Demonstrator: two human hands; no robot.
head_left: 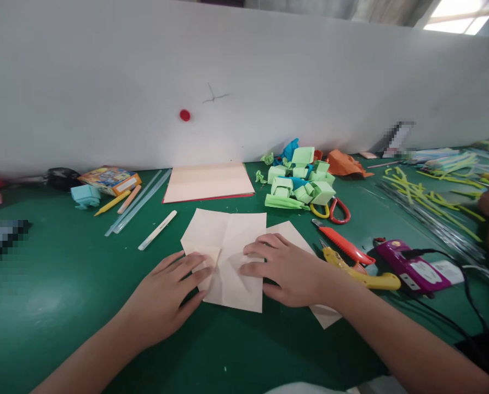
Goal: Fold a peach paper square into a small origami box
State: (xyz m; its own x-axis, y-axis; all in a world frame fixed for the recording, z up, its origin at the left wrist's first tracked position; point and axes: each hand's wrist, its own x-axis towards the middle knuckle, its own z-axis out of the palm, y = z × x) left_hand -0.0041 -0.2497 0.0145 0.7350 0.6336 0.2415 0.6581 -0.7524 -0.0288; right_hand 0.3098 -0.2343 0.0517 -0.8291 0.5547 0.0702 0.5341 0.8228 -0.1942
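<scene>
A pale cream sheet of paper (244,230) lies on the green table, with a crease down its middle and its left corners folded in. My left hand (172,293) rests on the folded flap at the sheet's left side, fingers stretched out and apart. Across the right half of the sheet lies my right hand (289,268), its fingers spread and slightly bent. Under my right hand and forearm is a second cream sheet (291,232), partly hidden.
A paper stack (209,183) lies behind. Green folded paper pieces (304,178), scissors (339,210), an orange cutter (345,244), a yellow glue gun (363,278) and a purple power strip (412,265) sit right. A white cutter (157,230), glue sticks (139,205) and crayon box (110,179) are left.
</scene>
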